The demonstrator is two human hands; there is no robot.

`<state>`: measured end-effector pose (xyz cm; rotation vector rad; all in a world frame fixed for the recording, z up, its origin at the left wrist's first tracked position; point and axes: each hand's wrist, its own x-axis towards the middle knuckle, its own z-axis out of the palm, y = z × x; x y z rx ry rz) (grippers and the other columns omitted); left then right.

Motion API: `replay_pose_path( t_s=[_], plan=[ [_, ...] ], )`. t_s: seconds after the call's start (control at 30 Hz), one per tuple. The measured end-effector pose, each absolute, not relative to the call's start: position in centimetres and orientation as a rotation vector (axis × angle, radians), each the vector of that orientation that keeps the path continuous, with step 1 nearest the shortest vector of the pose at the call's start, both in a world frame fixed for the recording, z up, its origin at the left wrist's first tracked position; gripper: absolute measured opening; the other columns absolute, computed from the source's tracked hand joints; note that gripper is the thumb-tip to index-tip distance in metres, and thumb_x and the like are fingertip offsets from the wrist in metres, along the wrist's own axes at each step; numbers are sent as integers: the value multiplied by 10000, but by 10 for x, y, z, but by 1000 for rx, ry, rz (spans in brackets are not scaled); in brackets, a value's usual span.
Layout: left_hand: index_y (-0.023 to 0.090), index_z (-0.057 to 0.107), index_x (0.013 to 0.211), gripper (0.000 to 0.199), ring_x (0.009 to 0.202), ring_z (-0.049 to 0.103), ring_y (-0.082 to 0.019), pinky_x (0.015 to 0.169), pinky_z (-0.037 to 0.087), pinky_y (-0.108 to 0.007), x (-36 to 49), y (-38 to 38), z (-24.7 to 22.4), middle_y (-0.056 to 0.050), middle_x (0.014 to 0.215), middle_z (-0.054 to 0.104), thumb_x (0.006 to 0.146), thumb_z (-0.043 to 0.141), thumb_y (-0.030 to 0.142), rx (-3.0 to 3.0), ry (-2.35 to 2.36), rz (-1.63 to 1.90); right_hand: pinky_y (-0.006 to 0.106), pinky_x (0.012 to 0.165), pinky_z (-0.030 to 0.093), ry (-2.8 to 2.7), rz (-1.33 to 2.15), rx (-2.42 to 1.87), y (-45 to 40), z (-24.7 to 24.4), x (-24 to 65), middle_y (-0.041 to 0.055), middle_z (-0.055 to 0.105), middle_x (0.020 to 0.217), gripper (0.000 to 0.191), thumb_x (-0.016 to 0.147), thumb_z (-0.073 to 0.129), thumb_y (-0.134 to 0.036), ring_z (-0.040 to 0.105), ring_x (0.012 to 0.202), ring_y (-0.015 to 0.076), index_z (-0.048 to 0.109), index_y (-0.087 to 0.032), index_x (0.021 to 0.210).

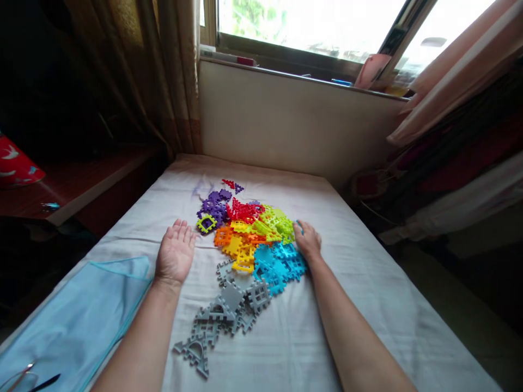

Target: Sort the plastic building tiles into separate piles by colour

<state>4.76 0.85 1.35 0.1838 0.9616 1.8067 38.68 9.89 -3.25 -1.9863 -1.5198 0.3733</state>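
My left hand (175, 251) lies palm up on the bedsheet, left of the pile, with its fingers stretched out and nothing in it. At the pile's right edge, my right hand (309, 240) is curled, and a bit of a blue plastic interlocking tile shows at its fingertips. Between the hands the toothed tiles lie grouped by colour: purple tiles (214, 207), red tiles (244, 211), lime green tiles (274, 222), yellow tiles (244, 257), orange tiles (223, 236) and blue tiles (274, 267). Grey tiles (232, 298) trail toward me. One lime square frame (206, 224) rests on the purple ones.
A light blue cloth (81, 310) with eyeglasses (28, 375) on it covers the left front of the white sheet (294, 337). A wooden desk (81, 179) stands at left. Behind are a wall (286, 120), a window and curtains (159, 81); clothes hang at right.
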Motion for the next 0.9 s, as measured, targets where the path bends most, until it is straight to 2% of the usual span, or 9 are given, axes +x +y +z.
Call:
replay_pose_path(
  t_s=[0.07, 0.2, 0.33, 0.53, 0.63, 0.7, 0.8, 0.9],
  plan=[
    [270, 605, 1276, 378, 1463, 357, -164, 1222, 229, -351, 52, 10, 13, -59, 1568, 418, 954, 438, 378, 254, 1019, 1823, 449, 1203, 230, -1398, 561, -1775, 105, -28, 345, 143, 574, 1413, 462, 896, 522, -479, 404, 1417, 291, 691, -183, 1208],
    [273, 553, 1366, 478, 1481, 324, -181, 1224, 222, -372, 52, 10, 9, -71, 1595, 377, 975, 375, 484, 350, 1022, 1767, 412, 1146, 365, -1343, 710, -1596, 120, -17, 289, 135, 626, 1357, 482, 938, 432, -464, 523, 1326, 249, 672, -168, 1233],
    [254, 537, 1390, 539, 1486, 315, -209, 1211, 263, -396, 48, 9, 3, -79, 1600, 369, 953, 420, 547, 454, 997, 1740, 338, 1051, 473, -1325, 846, -1426, 120, -14, 243, 102, 661, 1322, 498, 960, 394, -458, 604, 1233, 206, 655, -171, 1271],
    [252, 588, 1330, 474, 1436, 403, -225, 1188, 325, -392, 53, 13, -1, -60, 1529, 478, 934, 502, 498, 476, 1040, 1820, 356, 1081, 452, -1469, 1065, -1119, 116, 12, 172, 45, 681, 1292, 428, 912, 537, -517, 593, 1246, 206, 703, -240, 1195],
    [236, 589, 1311, 461, 1413, 433, -215, 1170, 350, -366, 54, 16, -3, -72, 1495, 516, 922, 534, 476, 507, 1028, 1925, 373, 1112, 420, -1743, 961, -1084, 110, 33, 178, 74, 644, 1343, 440, 923, 540, -506, 549, 1299, 211, 687, -226, 1228],
    [214, 596, 1282, 447, 1395, 455, -214, 1158, 366, -362, 52, 19, -4, -94, 1444, 561, 917, 541, 466, 493, 1049, 1986, 408, 1146, 377, -1935, 761, -1079, 92, 41, 202, 119, 605, 1386, 472, 907, 571, -514, 493, 1355, 237, 683, -197, 1238],
    [196, 619, 1211, 388, 1372, 480, -205, 1147, 373, -345, 50, 21, -6, -105, 1376, 609, 927, 523, 442, 458, 1088, 2045, 482, 1150, 355, -2210, 462, -969, 39, 39, 244, 130, 535, 1461, 509, 904, 567, -554, 464, 1375, 265, 646, -231, 1289],
    [192, 630, 1167, 340, 1359, 491, -192, 1141, 374, -331, 50, 21, -4, -103, 1349, 623, 952, 480, 410, 448, 1104, 2064, 559, 1205, 206, -2424, 209, -799, -30, 24, 268, 121, 464, 1528, 608, 865, 598, -618, 348, 1454, 304, 581, -267, 1362]
  ],
)
